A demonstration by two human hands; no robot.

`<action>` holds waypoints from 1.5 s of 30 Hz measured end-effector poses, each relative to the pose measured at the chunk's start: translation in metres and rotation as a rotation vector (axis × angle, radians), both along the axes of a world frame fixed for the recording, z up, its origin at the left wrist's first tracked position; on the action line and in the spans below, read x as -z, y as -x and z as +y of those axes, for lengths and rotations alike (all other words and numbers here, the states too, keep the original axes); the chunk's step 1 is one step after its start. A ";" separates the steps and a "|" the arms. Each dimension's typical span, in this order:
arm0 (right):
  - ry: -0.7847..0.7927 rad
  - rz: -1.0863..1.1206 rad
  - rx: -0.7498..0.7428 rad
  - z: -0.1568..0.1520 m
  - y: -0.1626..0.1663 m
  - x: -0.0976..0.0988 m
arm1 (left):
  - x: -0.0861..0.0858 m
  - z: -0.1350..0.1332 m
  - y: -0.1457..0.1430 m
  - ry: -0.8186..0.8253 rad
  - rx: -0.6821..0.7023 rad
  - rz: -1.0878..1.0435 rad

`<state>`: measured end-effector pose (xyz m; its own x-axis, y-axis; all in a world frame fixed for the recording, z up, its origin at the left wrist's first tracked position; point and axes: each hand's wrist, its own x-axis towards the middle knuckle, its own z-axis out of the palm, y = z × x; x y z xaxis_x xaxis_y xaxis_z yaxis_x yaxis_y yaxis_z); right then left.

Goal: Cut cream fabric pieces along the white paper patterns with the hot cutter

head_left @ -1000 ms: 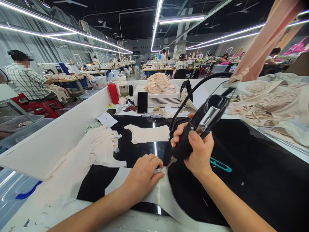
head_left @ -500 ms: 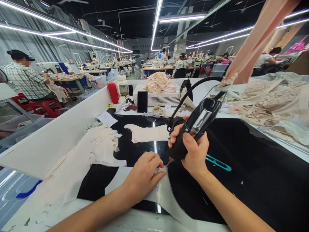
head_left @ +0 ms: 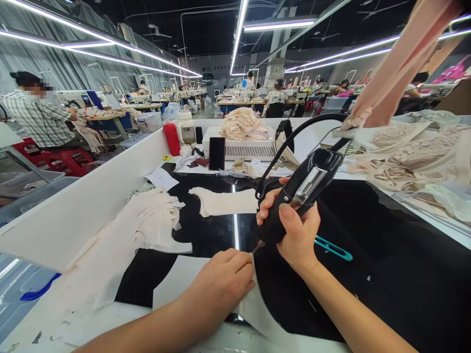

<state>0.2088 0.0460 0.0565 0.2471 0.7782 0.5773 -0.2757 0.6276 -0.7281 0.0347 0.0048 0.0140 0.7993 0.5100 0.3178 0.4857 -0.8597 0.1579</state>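
Observation:
My right hand (head_left: 294, 230) grips a black corded hand tool (head_left: 300, 191), held tilted with its thin metal tip (head_left: 257, 246) down at the edge of a white fabric piece (head_left: 176, 279). My left hand (head_left: 221, 284) lies palm down on that fabric, fingertips right beside the tip. The fabric rests on a glossy black worktop (head_left: 368, 255). The tool's black cable (head_left: 294, 135) loops up and back.
A stack of pale cut pieces (head_left: 147, 225) lies left, another piece (head_left: 224, 202) behind. Teal thread snips (head_left: 333, 247) lie right of my hand. A white wall (head_left: 84, 206) borders the left. A phone (head_left: 217, 154), a white box (head_left: 246, 147) and lace garments (head_left: 412, 157) sit behind. A seated person (head_left: 40, 117) works far left.
My left hand has slid toward me along the fabric's edge. The tool tip stays at the edge near my fingertips; my right hand shifted slightly left and up.

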 end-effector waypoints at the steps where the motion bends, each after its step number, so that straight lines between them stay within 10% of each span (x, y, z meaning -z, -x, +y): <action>1: -0.005 0.002 0.002 0.000 0.000 0.000 | 0.001 -0.001 0.001 -0.024 0.010 -0.010; 45: 0.002 0.013 0.039 -0.004 0.001 -0.003 | 0.020 -0.001 -0.001 -0.211 0.040 -0.023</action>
